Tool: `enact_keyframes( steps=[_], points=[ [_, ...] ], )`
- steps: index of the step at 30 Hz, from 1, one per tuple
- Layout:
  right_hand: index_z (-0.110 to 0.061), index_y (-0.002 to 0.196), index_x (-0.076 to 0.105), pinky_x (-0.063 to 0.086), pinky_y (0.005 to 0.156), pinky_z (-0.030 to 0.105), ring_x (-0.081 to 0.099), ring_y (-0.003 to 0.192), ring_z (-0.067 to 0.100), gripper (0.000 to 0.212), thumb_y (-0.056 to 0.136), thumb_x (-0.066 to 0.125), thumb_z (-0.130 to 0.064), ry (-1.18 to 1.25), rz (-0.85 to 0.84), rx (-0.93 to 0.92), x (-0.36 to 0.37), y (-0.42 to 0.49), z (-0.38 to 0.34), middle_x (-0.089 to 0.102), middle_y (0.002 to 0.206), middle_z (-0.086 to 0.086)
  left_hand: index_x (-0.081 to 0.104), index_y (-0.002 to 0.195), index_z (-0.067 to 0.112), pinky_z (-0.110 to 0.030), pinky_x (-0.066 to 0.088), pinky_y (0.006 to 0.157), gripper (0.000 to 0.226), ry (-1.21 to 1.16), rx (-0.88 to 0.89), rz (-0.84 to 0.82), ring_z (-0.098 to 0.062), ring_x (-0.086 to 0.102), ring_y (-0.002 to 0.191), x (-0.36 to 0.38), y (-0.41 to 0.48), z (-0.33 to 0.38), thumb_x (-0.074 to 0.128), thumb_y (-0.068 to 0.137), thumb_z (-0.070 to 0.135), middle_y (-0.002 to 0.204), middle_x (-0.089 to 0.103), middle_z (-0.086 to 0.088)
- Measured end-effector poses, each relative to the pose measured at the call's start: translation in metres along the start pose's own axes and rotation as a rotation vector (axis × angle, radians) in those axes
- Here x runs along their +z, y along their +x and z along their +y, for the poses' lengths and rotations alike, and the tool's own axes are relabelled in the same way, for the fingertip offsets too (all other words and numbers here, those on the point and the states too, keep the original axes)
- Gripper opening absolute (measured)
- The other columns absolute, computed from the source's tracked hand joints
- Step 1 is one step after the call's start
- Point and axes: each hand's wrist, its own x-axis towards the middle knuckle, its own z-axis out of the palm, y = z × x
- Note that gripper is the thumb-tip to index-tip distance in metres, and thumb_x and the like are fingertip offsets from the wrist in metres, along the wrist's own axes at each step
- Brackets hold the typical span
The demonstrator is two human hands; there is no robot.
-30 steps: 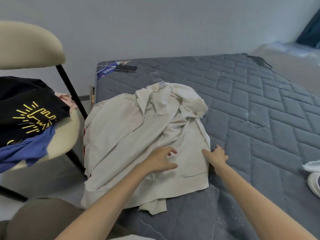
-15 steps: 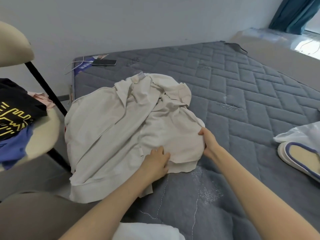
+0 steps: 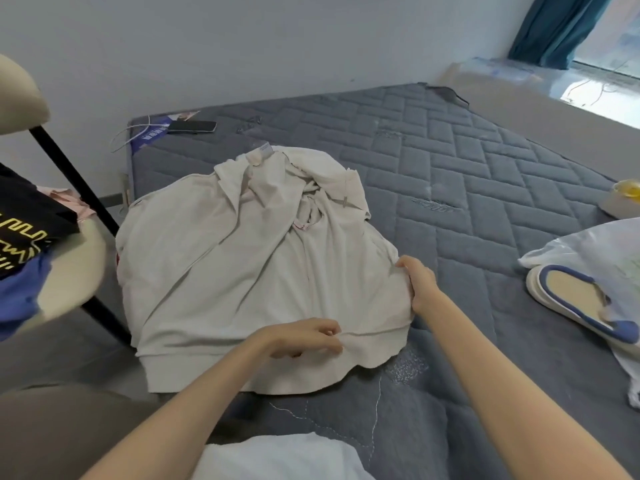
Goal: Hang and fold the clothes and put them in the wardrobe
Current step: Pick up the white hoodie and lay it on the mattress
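A cream-white sweatshirt (image 3: pixel 242 271) lies rumpled on the grey quilted mattress (image 3: pixel 467 174), its left part hanging over the mattress edge. My left hand (image 3: pixel 304 337) pinches the cloth near the lower hem, fingers closed on a fold. At the garment's right edge my right hand (image 3: pixel 417 282) grips the fabric. The collar and label lie at the far end, bunched up.
A beige chair (image 3: pixel 65 265) at the left carries a black shirt with yellow print (image 3: pixel 24 230) and a blue garment (image 3: pixel 17 299). A phone (image 3: pixel 192 126) and cable lie at the mattress's far corner. At the right sit a plastic bag (image 3: pixel 595 251) and a slipper (image 3: pixel 571 299).
Both hands shifted from lying flat on the sweatshirt to gripping its lower and right edges. The lower part is now spread flatter. The view has turned to the right.
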Motion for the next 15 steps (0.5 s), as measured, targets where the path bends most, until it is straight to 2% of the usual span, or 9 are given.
enact_keyframes(
  steps=[1,2,4,5,7,10,12,14,15],
  points=[
    [-0.008,0.107,0.050,0.037,0.066,0.029,0.049,0.077,0.021,0.027,0.084,0.058,-0.020,-0.029,-0.067,-0.022,0.007,-0.004,-0.006,0.053,0.098,0.008,0.055,0.086,0.027,-0.023,0.027,0.053,0.004,-0.070,-0.009,0.013,-0.009,0.037,0.058,-0.006,-0.007,-0.002,0.058,0.086,0.027,0.074,0.047,0.008],
    [-0.009,0.109,0.053,0.040,0.068,0.030,0.052,0.079,0.022,0.028,0.085,0.060,-0.021,-0.060,-0.142,-0.053,0.014,-0.009,-0.014,0.055,0.098,0.008,0.058,0.093,0.025,-0.022,0.034,0.054,0.010,-0.141,-0.009,0.026,-0.008,0.045,0.057,-0.012,-0.012,-0.004,0.063,0.084,0.028,0.075,0.053,0.006],
    [-0.013,0.100,0.057,0.041,0.069,0.030,0.052,0.079,0.019,0.018,0.084,0.062,-0.022,-0.172,-0.299,-0.139,0.036,-0.021,-0.029,0.056,0.089,0.002,0.061,0.105,0.022,-0.024,0.050,0.069,0.027,-0.275,-0.001,0.098,-0.010,0.066,0.078,-0.028,-0.025,-0.010,0.070,0.081,0.029,0.095,0.068,0.000],
    [-0.016,0.092,0.057,0.039,0.066,0.027,0.049,0.077,0.016,0.011,0.085,0.063,-0.021,-0.253,-0.375,-0.198,0.049,-0.028,-0.035,0.053,0.083,-0.001,0.062,0.109,0.021,-0.027,0.052,0.078,0.029,-0.324,0.011,0.165,-0.013,0.068,0.092,-0.036,-0.031,-0.013,0.069,0.082,0.028,0.106,0.068,-0.002],
    [-0.019,0.090,0.058,0.037,0.062,0.023,0.046,0.069,0.011,0.007,0.087,0.063,-0.017,-0.377,-0.536,-0.294,0.078,-0.046,-0.046,0.052,0.078,-0.004,0.061,0.113,0.020,-0.031,0.051,0.085,0.025,-0.434,0.026,0.332,-0.015,0.066,0.100,-0.053,-0.045,-0.020,0.062,0.088,0.023,0.113,0.068,0.001],
    [-0.021,0.118,0.057,0.041,0.057,0.023,0.047,0.068,0.009,0.027,0.093,0.054,-0.013,-0.488,-0.827,-0.303,0.124,-0.073,-0.053,0.054,0.088,-0.003,0.062,0.110,0.016,-0.031,0.053,0.077,0.020,-0.671,-0.002,0.587,-0.019,0.066,0.094,-0.076,-0.067,-0.037,0.051,0.093,0.014,0.107,0.070,0.000],
    [-0.023,0.133,0.046,0.051,0.053,0.025,0.053,0.077,0.016,0.039,0.096,0.045,-0.009,-0.555,-1.015,-0.239,0.146,-0.089,-0.051,0.052,0.107,0.003,0.063,0.097,0.012,-0.029,0.053,0.066,0.017,-0.793,-0.048,0.692,-0.020,0.063,0.075,-0.086,-0.078,-0.048,0.047,0.093,0.009,0.089,0.066,-0.003],
    [-0.024,0.142,0.034,0.060,0.067,0.038,0.063,0.098,0.028,0.049,0.098,0.043,-0.005,-0.533,-1.155,-0.133,0.165,-0.097,-0.045,0.046,0.132,0.008,0.060,0.087,0.011,-0.021,0.044,0.049,0.012,-0.883,-0.129,0.810,-0.018,0.050,0.059,-0.094,-0.091,-0.066,0.049,0.093,0.011,0.080,0.055,-0.006],
    [-0.025,0.144,0.031,0.060,0.073,0.042,0.064,0.104,0.032,0.051,0.098,0.044,-0.004,-0.504,-1.178,-0.104,0.172,-0.098,-0.042,0.046,0.137,0.009,0.058,0.090,0.009,-0.020,0.043,0.045,0.011,-0.923,-0.182,0.841,-0.019,0.048,0.059,-0.095,-0.097,-0.075,0.050,0.093,0.014,0.083,0.053,-0.008]
  ],
)
